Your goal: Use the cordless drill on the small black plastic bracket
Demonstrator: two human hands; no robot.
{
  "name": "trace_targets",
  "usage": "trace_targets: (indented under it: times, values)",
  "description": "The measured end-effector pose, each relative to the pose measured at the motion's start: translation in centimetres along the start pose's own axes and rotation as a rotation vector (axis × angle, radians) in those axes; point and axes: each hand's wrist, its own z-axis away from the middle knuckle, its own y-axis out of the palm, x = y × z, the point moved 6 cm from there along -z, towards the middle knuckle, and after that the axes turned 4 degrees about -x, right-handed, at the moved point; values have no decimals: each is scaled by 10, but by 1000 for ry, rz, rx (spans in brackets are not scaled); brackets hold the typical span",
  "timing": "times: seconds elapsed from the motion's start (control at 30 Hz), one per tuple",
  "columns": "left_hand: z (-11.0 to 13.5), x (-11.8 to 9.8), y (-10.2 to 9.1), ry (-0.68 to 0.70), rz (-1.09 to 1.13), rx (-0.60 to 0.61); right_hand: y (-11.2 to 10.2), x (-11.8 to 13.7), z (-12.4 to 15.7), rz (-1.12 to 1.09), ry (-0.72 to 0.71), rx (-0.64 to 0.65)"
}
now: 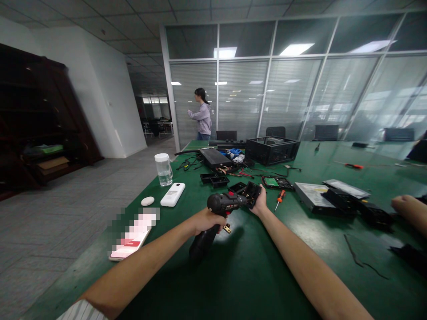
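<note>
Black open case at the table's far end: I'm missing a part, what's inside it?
A pale grey component shows above the rim of the black open case; its walls hide whatever lies lower.

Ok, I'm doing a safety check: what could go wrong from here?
The right hand holds the black part at the tip of the electric screwdriver gripped in the left hand; a slip might jab that hand. The phone lies at the table edge near the left forearm and might get knocked off.
</note>
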Motion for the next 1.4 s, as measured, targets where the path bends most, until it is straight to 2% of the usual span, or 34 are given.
trace_targets:
  times: [1.4]
  values:
    - [-4,8,-3,7,18,-6,3,2,8,9,-13,-41]
